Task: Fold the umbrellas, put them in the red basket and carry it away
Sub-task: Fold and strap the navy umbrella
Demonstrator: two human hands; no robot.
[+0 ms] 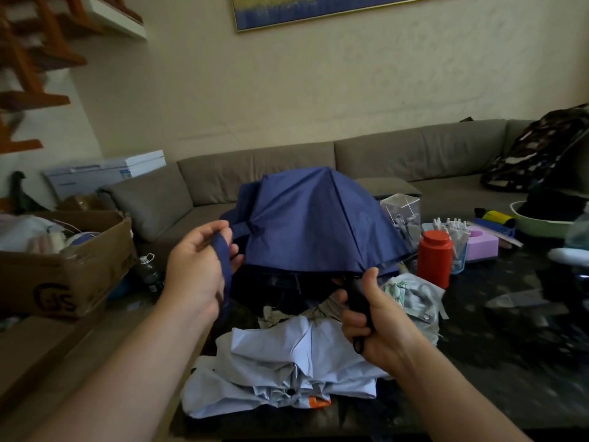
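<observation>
The blue umbrella is being held in the air above the dark table, its canopy half collapsed and sagging in loose panels.

**Grip state.** The right hand is wrapping all its fingers round the black handle, thumb up against the canopy edge. The left hand is pinching the closing strap between thumb and fingers; the strap is hanging down across the palm.

**Handling.** The canopy cloth is looking thin, soft and light, so it will probably slip and bunch rather than keep a crease. The ribs under it are likely stiff but slender, and could bend if forced sideways. The handle is the sound point for bearing the load; the strap is suited only to winding round the gathered panels. Gathering the cloth along the ribs before wrapping is advisable.

**Edges and room.** A pale umbrella is lying crumpled on the table just below the hands, with a patterned one beside the right hand. A red bottle is standing near the canopy's right edge and could be knocked by a swinging rib. A cardboard box is sitting to the left. Open air is lying above and toward the sofa. The red basket is not appearing in view.
</observation>
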